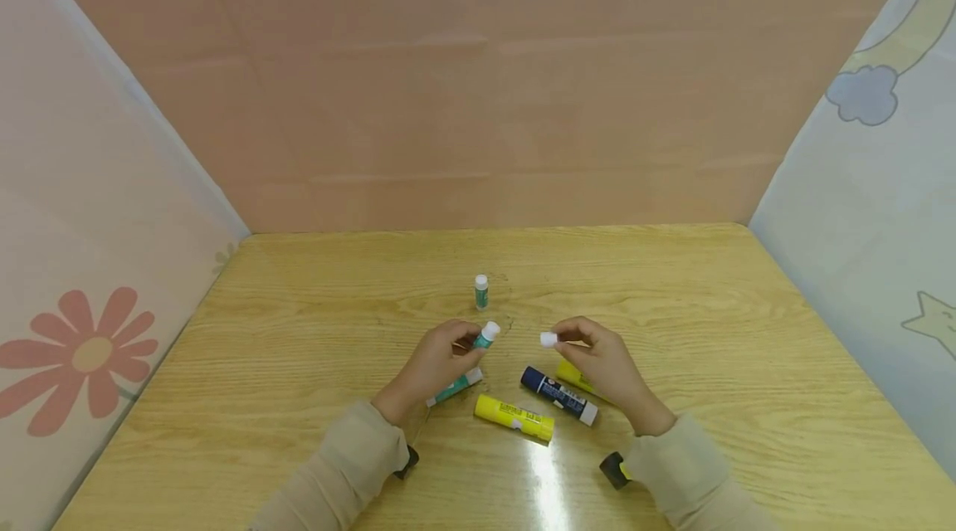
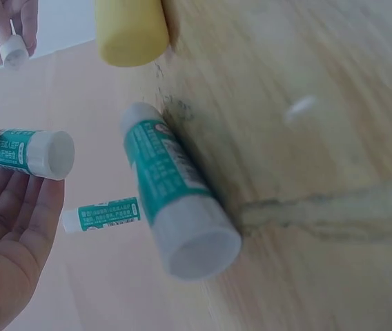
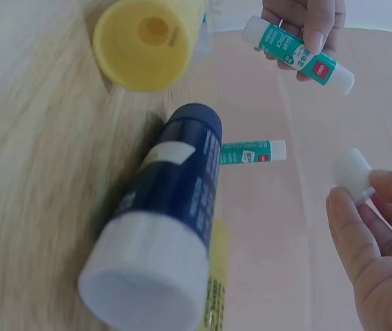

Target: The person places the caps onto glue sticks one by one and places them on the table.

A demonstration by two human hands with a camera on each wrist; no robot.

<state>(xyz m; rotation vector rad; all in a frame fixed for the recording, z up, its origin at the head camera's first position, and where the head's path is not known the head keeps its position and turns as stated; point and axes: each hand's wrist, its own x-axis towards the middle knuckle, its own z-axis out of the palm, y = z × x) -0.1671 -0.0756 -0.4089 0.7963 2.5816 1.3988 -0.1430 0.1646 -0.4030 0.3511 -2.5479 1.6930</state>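
Note:
My left hand (image 1: 439, 361) holds a green glue stick (image 3: 296, 52) with white ends between thumb and fingers, raised above the table. Facing it across a gap, my right hand (image 1: 608, 363) pinches a small white cap (image 3: 351, 176) by thumb and fingertips. A second green glue stick (image 1: 481, 294) stands upright behind the hands. Under the left hand lies a third green glue stick (image 2: 172, 169) on its side. A navy glue stick (image 1: 558, 395) with a white end lies just below the right hand.
One yellow glue stick (image 1: 514, 418) lies at the front, between the forearms. Another yellow glue stick (image 1: 573, 375) is partly covered by the right hand. The wooden table (image 1: 336, 282) meets a pink backdrop (image 1: 478, 116) behind, with printed panels at both sides.

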